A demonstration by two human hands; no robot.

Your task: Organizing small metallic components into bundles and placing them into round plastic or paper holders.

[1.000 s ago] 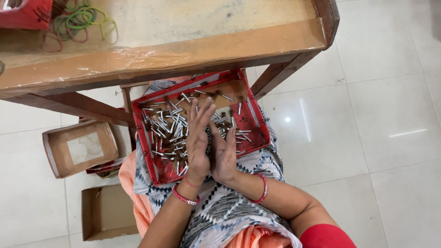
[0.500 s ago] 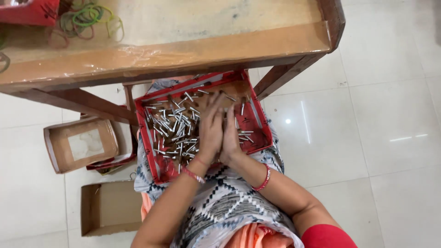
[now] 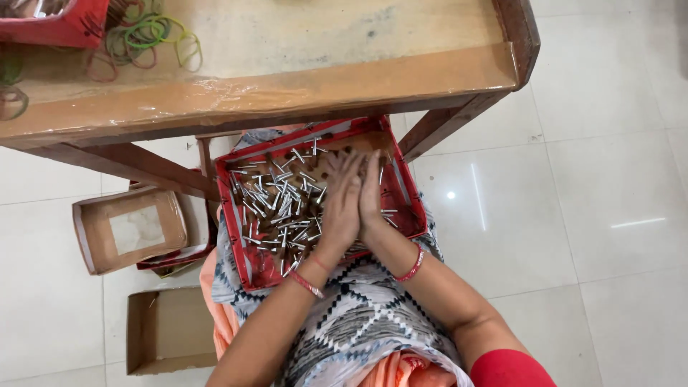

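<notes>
Both hands (image 3: pixel 355 204) shifted right, pressed together over red tray (image 3: pixel 247 265) of pins (image 3: pixel 276 208).

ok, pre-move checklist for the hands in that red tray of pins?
1. Red tray resting on the lap: ok.
2. Left hand and right hand pressed together over the small metal pins: ok.
3. Pins caught between the palms: cannot tell.
4. Pins all inside the tray: ok, none seen on the floor.
5. Table edge above the tray, close to the fingertips: not ok.
</notes>
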